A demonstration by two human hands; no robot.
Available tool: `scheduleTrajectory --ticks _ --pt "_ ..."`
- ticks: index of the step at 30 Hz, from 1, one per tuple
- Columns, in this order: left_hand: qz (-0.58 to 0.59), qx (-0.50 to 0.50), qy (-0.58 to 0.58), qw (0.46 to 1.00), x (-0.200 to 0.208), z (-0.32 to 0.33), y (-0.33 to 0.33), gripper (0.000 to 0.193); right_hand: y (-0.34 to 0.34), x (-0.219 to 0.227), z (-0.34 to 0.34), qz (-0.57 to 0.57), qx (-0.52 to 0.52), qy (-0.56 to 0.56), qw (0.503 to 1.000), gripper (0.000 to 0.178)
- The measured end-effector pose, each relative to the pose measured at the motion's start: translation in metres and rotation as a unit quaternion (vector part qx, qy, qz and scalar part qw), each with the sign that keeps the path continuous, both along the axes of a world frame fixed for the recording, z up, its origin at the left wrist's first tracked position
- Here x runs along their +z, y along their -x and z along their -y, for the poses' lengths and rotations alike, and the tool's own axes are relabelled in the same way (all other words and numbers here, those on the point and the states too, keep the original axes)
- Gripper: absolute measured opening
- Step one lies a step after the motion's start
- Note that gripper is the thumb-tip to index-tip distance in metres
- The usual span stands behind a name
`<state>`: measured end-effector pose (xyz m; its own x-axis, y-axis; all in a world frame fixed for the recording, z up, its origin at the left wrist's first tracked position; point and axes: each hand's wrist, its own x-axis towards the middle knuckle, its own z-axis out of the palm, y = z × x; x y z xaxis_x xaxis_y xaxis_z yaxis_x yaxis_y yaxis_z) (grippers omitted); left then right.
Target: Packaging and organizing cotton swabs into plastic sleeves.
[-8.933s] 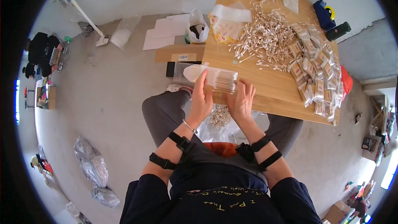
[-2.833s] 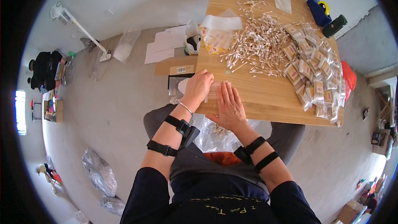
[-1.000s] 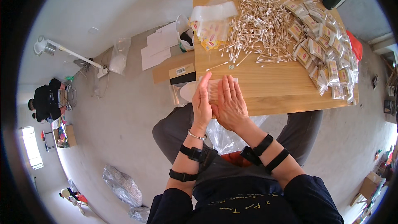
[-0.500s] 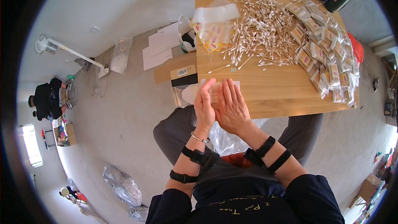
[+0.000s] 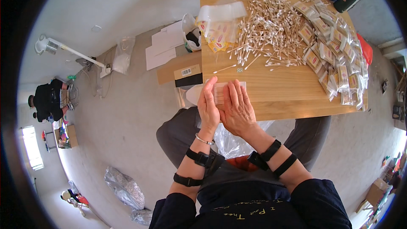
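A row of cotton swabs [image 5: 219, 93] lies side by side at the table's near left corner, with a clear or whitish strip at its right end. Flat across it rests my right hand [image 5: 237, 108], fingers stretched out and close together. My left hand [image 5: 208, 107] stands on edge along the row's left side, its fingers extended. The hands meet near the thumbs. A white rounded piece [image 5: 193, 95] sticks out left of my left hand; whether it joins the swabs is hidden. Beyond the hands spreads a big heap of loose cotton swabs [image 5: 271, 29].
Packed swab bags [image 5: 335, 53] pile up on the table's [image 5: 288, 97] right side. Clear plastic bags [image 5: 222, 12] and yellow printed cards [image 5: 218, 44] lie at the left edge. A cardboard box [image 5: 178, 68] stands left of the table. Another person [image 5: 50, 101] sits far left.
Both hands stay nearly in place over the swabs. The view has shifted very slightly; nothing else has visibly moved.
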<state>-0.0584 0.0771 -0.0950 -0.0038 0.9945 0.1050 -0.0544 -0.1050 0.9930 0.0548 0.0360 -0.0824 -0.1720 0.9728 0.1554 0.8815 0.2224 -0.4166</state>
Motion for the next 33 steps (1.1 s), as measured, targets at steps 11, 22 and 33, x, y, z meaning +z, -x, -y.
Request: scheduleTrajectory --ticks 11,22,33 --pt "0.037 -0.014 0.004 0.999 0.006 0.0 -0.003 0.055 -0.001 0.003 -0.002 0.02 0.003 0.0 1.0 0.072" --pt "0.049 -0.023 0.023 0.998 0.008 0.0 0.002 0.054 0.0 0.005 -0.001 0.025 0.023 0.011 0.999 0.072" --pt "-0.575 -0.179 -0.103 0.792 0.062 -0.038 0.08 0.084 0.003 0.007 -0.003 0.012 0.027 0.034 0.999 0.075"
